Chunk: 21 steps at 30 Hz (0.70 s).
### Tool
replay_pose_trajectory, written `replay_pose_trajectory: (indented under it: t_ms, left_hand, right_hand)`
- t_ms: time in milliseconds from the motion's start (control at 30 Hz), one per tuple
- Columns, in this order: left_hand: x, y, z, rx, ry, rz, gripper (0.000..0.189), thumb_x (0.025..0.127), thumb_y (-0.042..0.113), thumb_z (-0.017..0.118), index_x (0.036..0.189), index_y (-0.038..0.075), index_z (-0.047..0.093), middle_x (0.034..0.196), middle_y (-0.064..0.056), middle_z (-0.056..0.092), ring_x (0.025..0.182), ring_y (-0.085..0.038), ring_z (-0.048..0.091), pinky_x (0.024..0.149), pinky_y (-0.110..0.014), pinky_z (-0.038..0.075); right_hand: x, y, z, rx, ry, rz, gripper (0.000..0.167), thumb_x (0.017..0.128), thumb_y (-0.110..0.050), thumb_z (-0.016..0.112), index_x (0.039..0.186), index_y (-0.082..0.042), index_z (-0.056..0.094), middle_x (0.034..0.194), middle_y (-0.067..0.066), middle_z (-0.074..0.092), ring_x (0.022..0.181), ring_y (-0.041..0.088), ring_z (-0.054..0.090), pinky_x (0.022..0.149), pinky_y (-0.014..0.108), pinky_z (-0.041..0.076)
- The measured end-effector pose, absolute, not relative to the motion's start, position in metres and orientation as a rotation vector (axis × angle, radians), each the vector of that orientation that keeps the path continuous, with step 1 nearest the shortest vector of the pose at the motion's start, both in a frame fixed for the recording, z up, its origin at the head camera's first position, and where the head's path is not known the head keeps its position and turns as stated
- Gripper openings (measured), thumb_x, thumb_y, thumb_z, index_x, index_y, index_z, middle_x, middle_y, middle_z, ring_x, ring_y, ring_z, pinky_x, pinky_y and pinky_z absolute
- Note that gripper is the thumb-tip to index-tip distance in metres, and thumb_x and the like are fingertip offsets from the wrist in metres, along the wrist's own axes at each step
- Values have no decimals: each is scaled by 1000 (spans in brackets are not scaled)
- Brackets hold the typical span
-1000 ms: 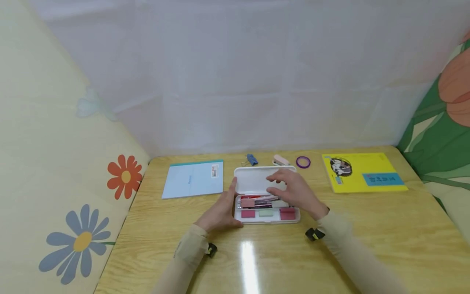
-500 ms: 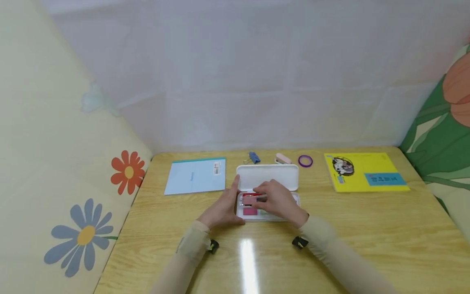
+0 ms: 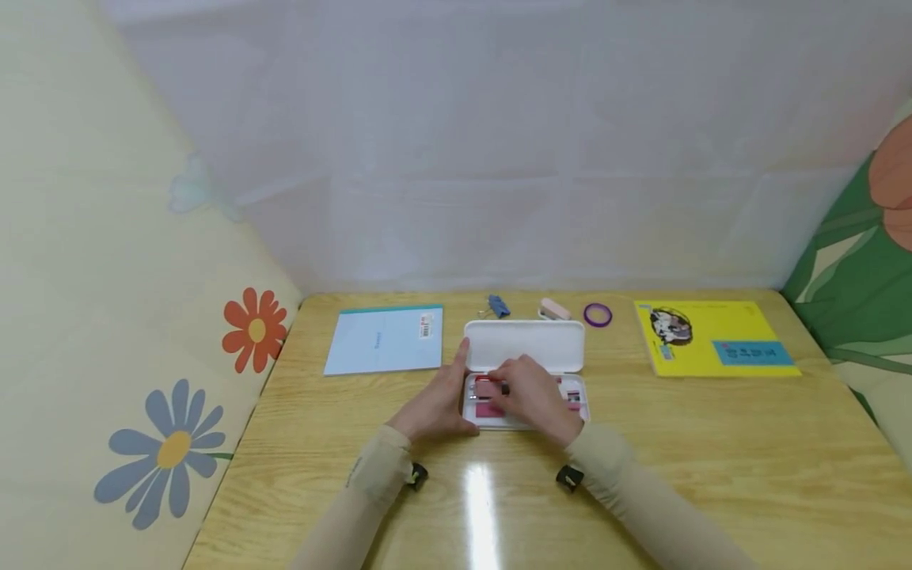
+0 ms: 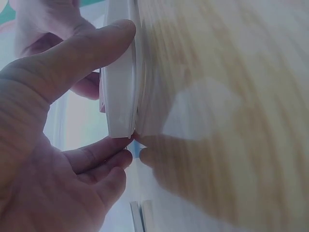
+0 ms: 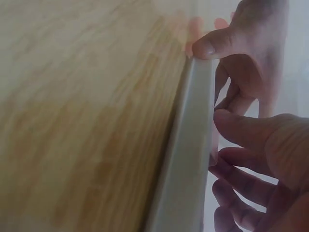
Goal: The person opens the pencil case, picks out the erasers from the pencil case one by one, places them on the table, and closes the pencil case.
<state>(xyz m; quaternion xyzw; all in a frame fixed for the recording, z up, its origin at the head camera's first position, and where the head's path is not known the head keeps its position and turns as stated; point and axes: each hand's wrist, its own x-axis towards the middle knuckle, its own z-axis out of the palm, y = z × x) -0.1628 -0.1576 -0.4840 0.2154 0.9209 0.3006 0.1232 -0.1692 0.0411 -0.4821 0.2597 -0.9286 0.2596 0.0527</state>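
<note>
An open white pencil case (image 3: 523, 344) lies on the table, its lid tipped back. My left hand (image 3: 436, 402) grips the case's left end, thumb at the front corner and a finger up along the lid; the left wrist view shows the thumb (image 4: 108, 46) against the case's side wall. My right hand (image 3: 534, 396) reaches into the case. Its thumb and fingers close round a small pink block (image 3: 486, 388) in the upper left, and this hand hides the case's middle. A darker pink block (image 3: 488, 410) lies in front of it.
A light blue notebook (image 3: 385, 340) lies to the left, a yellow book (image 3: 705, 332) to the right. Behind the case are a blue binder clip (image 3: 498, 305), a pale pink stapler (image 3: 554, 309) and a purple tape ring (image 3: 598, 315).
My right hand has come down from above the case's right side and moved left to the pink block. The left hand has stayed on the case's left end.
</note>
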Motion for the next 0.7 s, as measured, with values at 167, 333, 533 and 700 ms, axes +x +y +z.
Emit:
replay_pose_trajectory:
  t_ms: [167,333,533,700]
  left_hand:
    - [-164,-158,-485,651,2687,894,149,65,20,97,162,9,-16,152,-17,50,141,-31,42,123,-44,33]
    - [-165,-158,-485,657,2685,897,150,65,19,97,161,9,-17,151,-16,51,141,-31,42,124,-44,32]
    - [-164,-158,-486,674,2693,915,150,64,18,97,161,7,-17,152,-21,48,138,-33,44,123,-46,34]
    - [-164,-158,-487,685,2691,917,150,64,18,97,161,6,-17,146,-17,55,138,-34,44,123,-48,33]
  right_hand:
    - [-170,40,-485,790,-2816,773,10,88,-23,78,84,-14,80,72,-4,68,71,14,55,68,32,48]
    - [-170,39,-483,810,-2808,775,10,89,-23,78,84,-14,81,75,-4,71,71,13,55,67,29,47]
    - [-172,37,-482,815,-2847,808,13,91,-26,77,91,-14,82,82,-2,75,77,14,60,72,29,51]
    - [-173,37,-480,804,-2871,790,9,87,-18,79,94,-12,81,85,1,76,81,17,64,77,33,55]
